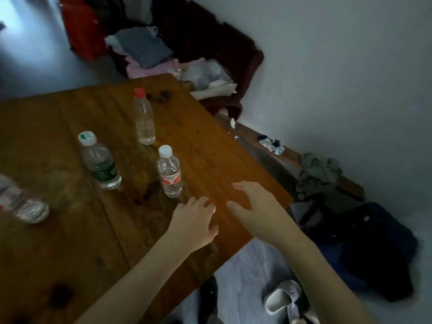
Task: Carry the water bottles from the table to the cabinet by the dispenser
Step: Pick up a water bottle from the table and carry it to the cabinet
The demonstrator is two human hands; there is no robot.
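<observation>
The wooden worktop [70, 230] carries four water bottles, all well clear of its edges except a blurred one [23, 202] far out to the left of both hands. Next in size, the green-labelled bottle [100, 161] stands upright beyond and left of the left hand [192, 224]. The red-capped bottle [143, 116] stands farthest ahead. The red-labelled, white-capped bottle [169, 171] is nearest, just ahead of the left fingertips, not yet touched. The right hand [254, 206] hovers to its right, near it. Each grip is wide and holds nothing, fingers loosely spread. For a sound pickup, the left hand should probably wrap the nearest bottle around its labelled middle, thumb opposite fingers, and lift straight up so the neighbours are not knocked; the right could take the red-capped one.
</observation>
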